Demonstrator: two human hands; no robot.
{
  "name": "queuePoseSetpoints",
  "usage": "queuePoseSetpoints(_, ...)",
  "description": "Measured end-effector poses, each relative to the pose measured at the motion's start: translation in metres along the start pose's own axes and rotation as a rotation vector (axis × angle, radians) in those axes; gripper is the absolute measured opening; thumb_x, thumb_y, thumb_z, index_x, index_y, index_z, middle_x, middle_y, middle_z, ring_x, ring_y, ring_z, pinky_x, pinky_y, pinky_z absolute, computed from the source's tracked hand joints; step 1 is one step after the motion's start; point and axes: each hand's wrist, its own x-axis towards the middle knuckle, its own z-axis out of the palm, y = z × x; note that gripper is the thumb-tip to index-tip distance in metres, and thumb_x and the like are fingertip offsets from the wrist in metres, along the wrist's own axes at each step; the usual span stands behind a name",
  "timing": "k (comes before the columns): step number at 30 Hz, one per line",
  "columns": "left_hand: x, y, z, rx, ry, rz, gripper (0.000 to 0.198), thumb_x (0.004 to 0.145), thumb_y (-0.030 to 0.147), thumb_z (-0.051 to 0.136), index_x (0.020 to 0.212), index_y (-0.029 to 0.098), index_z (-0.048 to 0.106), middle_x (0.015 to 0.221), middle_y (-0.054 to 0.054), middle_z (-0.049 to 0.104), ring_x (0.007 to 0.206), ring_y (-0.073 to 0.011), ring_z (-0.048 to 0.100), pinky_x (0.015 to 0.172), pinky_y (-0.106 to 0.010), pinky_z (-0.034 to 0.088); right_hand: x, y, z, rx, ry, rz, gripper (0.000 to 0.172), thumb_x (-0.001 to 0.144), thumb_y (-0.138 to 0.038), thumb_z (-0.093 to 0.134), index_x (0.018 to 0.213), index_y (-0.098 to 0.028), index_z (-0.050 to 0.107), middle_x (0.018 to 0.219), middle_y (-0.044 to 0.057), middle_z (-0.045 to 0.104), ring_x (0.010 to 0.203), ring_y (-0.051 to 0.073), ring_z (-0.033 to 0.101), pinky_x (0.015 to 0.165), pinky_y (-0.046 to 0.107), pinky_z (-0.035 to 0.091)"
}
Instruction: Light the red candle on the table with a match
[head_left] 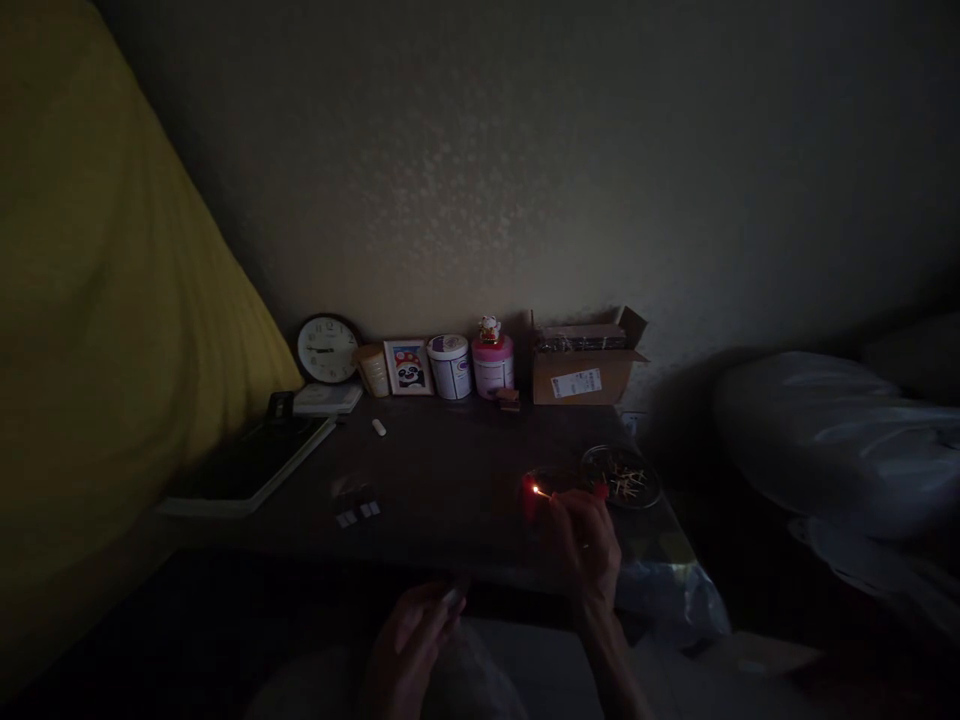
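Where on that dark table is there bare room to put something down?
The widest bare patch on the table lies between the back row by the clock and cardboard box and the small pieces in front. It is crowded around the right hand, its lit match and the dish.

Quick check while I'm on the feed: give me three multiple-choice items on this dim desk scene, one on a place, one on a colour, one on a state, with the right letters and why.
1. Where is the wall clock?
A. leaning on the wall at the desk's back left
B. in the cardboard box
C. on the floor

2. What colour is the lid of the jar under the small cat figure?
A. green
B. pink
C. black

3. What state is the match in the right hand?
A. unlit
B. snapped in two
C. burning

Answers: 1 A, it stands beside the panda picture. 2 B, the lid shows pink. 3 C, a small flame glows at its tip; the left hand holds something too dark to name.
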Motion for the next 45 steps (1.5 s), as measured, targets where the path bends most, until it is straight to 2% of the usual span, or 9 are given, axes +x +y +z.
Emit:
queuePoseSetpoints(5, 0.009, -0.01, -0.006, 0.012, 0.007, -0.016, 0.041, 0.057, 0.049, 0.083, 0.083, 0.019, 0.077, 0.091, -0.01, 0.078, 0.091, -0.0254, 0.071, 0.08, -0.033, 0.055, 0.006, 0.002, 0.006, -0.002, 0.01, -0.024, 0.014, 0.089, -0.03, 0.058, 0.083, -0.019, 0.063, 0.084, 0.003, 0.065, 0.079, 0.014, 0.064, 0.069, 0.026, 0.052)
queuePoseSetpoints(9, 0.013, -0.014, -0.012, -0.037, 0.008, -0.027, 0.038, 0.057, 0.047, 0.084, 0.081, 0.02, 0.077, 0.088, -0.008, 0.079, 0.088, -0.024, 0.072, 0.079, -0.032, 0.056, 0.008, 0.006, 0.013, 0.019, 0.016, -0.008, 0.014, 0.089, -0.03, 0.058, 0.081, -0.019, 0.063, 0.083, 0.003, 0.065, 0.078, 0.014, 0.063, 0.07, 0.027, 0.051)
queuePoseSetpoints(13, 0.01, -0.011, -0.01, -0.034, 0.008, -0.015, 0.038, 0.058, 0.046, 0.084, 0.083, 0.019, 0.076, 0.092, -0.009, 0.079, 0.09, -0.0238, 0.071, 0.082, -0.032, 0.055, 0.008, 0.012, 0.018, 0.028, 0.031, -0.007, 0.016, 0.089, -0.032, 0.058, 0.081, -0.019, 0.063, 0.083, 0.004, 0.065, 0.079, 0.015, 0.064, 0.073, 0.03, 0.052)
queuePoseSetpoints(18, 0.007, -0.008, -0.006, 0.013, 0.048, 0.005, 0.041, 0.059, 0.049, 0.082, 0.084, 0.017, 0.076, 0.091, -0.013, 0.078, 0.09, -0.0289, 0.071, 0.081, -0.038, 0.056, 0.009, 0.013, 0.019, 0.025, 0.0, 0.019, 0.015, 0.09, -0.031, 0.059, 0.083, -0.019, 0.063, 0.086, 0.004, 0.065, 0.082, 0.015, 0.063, 0.072, 0.028, 0.05)
queuePoseSetpoints(30, 0.011, -0.011, -0.009, -0.02, 0.075, -0.011, 0.04, 0.057, 0.045, 0.084, 0.082, 0.015, 0.075, 0.089, -0.015, 0.077, 0.091, -0.0337, 0.071, 0.086, -0.045, 0.054, 0.009, 0.017, 0.023, 0.029, 0.005, -0.009, 0.013, 0.09, -0.029, 0.059, 0.084, -0.018, 0.063, 0.086, 0.004, 0.064, 0.083, 0.014, 0.062, 0.074, 0.026, 0.048)
queuePoseSetpoints(35, 0.013, -0.015, -0.013, -0.02, 0.022, -0.019, 0.039, 0.058, 0.046, 0.083, 0.083, 0.017, 0.075, 0.092, -0.014, 0.078, 0.092, -0.031, 0.071, 0.085, -0.042, 0.055, 0.008, 0.015, 0.023, 0.006, 0.009, -0.024, 0.014, 0.09, -0.03, 0.059, 0.083, -0.018, 0.062, 0.085, 0.003, 0.064, 0.082, 0.014, 0.063, 0.072, 0.027, 0.047)
queuePoseSetpoints(40, 0.011, -0.015, -0.009, -0.006, 0.077, 0.006, 0.039, 0.058, 0.047, 0.083, 0.082, 0.017, 0.075, 0.088, -0.012, 0.078, 0.089, -0.0299, 0.071, 0.082, -0.04, 0.056, 0.009, 0.014, 0.022, -0.006, 0.016, -0.039, 0.014, 0.09, -0.029, 0.058, 0.082, -0.018, 0.061, 0.083, 0.002, 0.064, 0.079, 0.014, 0.062, 0.072, 0.028, 0.047)
queuePoseSetpoints(45, 0.007, -0.012, -0.004, 0.012, 0.081, 0.02, 0.039, 0.059, 0.048, 0.082, 0.082, 0.018, 0.075, 0.088, -0.011, 0.078, 0.088, -0.0272, 0.071, 0.081, -0.037, 0.056, 0.01, 0.012, 0.021, 0.008, 0.02, -0.034, 0.012, 0.09, -0.027, 0.059, 0.082, -0.02, 0.062, 0.082, 0.001, 0.065, 0.078, 0.013, 0.062, 0.072, 0.028, 0.047)
